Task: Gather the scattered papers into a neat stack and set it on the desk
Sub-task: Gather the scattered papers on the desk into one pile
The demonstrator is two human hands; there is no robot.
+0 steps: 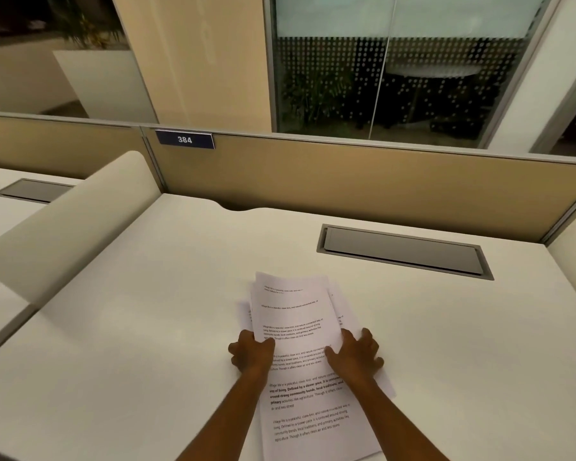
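Several printed white papers (293, 314) lie overlapped in a loose pile on the white desk (147, 327), their edges fanned and not lined up. My left hand (251, 354) grips the pile's left edge, thumb on top of the upper sheet. My right hand (356, 356) presses on the pile's right side, fingers spread over the sheets underneath. Both forearms reach in from the bottom of the view and cover part of the lower sheets.
A grey cable hatch (403, 251) is set into the desk behind the papers. A tan partition (346, 181) with a number plate 384 (184, 140) closes the back. A rounded white divider (70, 227) stands at the left.
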